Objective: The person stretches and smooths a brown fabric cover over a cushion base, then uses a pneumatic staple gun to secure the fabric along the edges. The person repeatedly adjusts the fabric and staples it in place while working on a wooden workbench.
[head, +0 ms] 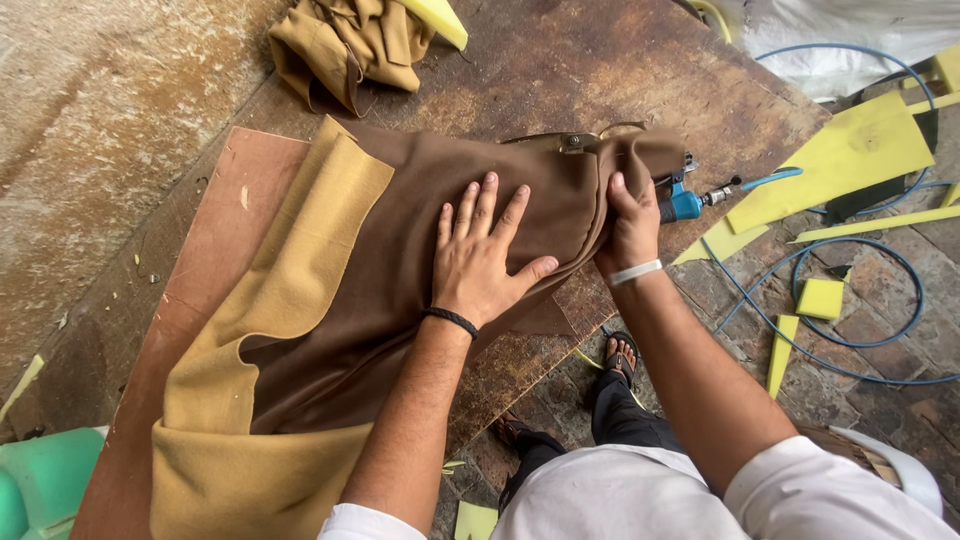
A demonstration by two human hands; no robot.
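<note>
A dark brown fabric (400, 250) lies spread over a wooden board, with a mustard-tan fabric (280, 300) folded along its left side. My left hand (485, 250) presses flat on the brown fabric, fingers spread, a black band on the wrist. My right hand (630, 225) grips the bunched right edge of the brown fabric at the board's edge; a white band circles that wrist. A blue pneumatic tool (690, 200) lies just right of my right hand, partly hidden by the fabric.
A reddish board (225, 215) rests on a worn wooden table (560, 70). Another tan cloth bundle (350, 45) sits at the far edge. Blue air hose (850, 300) and yellow foam scraps (860, 150) lie on the brick floor at right. My sandalled feet (620, 360) show below.
</note>
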